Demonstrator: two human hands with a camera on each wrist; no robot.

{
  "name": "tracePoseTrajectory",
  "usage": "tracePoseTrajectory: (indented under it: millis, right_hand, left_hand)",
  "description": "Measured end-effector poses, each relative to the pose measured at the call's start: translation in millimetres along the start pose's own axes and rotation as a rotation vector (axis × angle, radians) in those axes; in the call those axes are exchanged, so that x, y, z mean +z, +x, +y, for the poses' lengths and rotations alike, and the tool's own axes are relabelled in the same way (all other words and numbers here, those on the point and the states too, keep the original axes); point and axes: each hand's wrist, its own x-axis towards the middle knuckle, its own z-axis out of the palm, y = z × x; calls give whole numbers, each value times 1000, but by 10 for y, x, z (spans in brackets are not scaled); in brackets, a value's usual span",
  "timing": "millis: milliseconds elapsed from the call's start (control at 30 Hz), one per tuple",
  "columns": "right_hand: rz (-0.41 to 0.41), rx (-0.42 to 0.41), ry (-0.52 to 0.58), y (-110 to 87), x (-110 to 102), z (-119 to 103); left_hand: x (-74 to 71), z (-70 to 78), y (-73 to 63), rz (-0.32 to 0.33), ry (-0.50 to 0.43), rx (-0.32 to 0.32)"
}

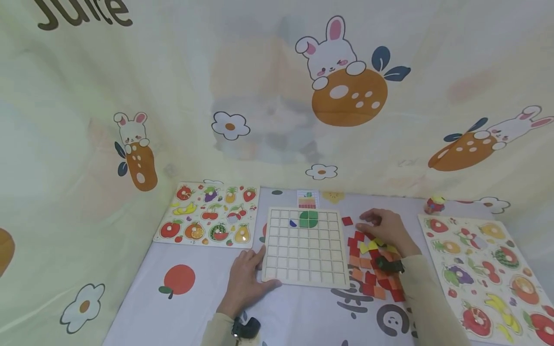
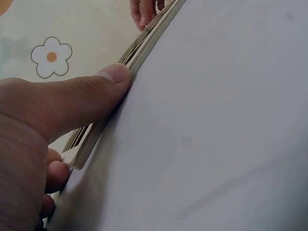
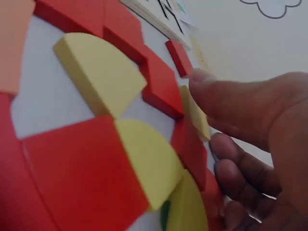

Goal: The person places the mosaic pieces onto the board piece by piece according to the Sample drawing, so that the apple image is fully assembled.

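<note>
My left hand [image 1: 247, 278] grips the near left corner of a square wooden grid board [image 1: 298, 255], thumb along the front edge and fingers along the left side. Near the board's far edge sit green pieces [image 1: 308, 219] forming a round shape, with a small blue piece [image 1: 293, 223] to their left. My right hand [image 1: 386, 229] hovers over loose pieces right of the board, fingers loosely bent. In the right wrist view its thumb is close beside a yellow piece [image 3: 196, 114], among red square pieces [image 3: 86, 173] and yellow quarter-round pieces [image 3: 103, 74]. Nothing shows held in it.
A small pattern card [image 1: 308, 199] lies behind the board. Fruit puzzle boards lie at left [image 1: 173, 239] and right [image 1: 469, 300]. A small red and yellow figurine [image 1: 434, 204] stands at the back right. A printed cloth [image 1: 272, 96] hangs behind the table.
</note>
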Motion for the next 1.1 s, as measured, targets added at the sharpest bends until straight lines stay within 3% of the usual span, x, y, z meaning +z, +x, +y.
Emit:
tracePoseTrajectory:
  millis: [333,533,800,1100]
  right_hand:
    - [-16,-36,-67,11,5,-21]
    - [53,-83,-29,0,39,7]
    - [190,-90,137,-32,76,-63]
    - [135,33,398,-63,201,-389]
  left_hand:
    - [-30,20,-1,-3,-5,0]
    - [-34,27,-1,-5,-9,-2]
    - [-27,34,-9,1,-2,-6]
    - [-15,35,-7,1,9,-5]
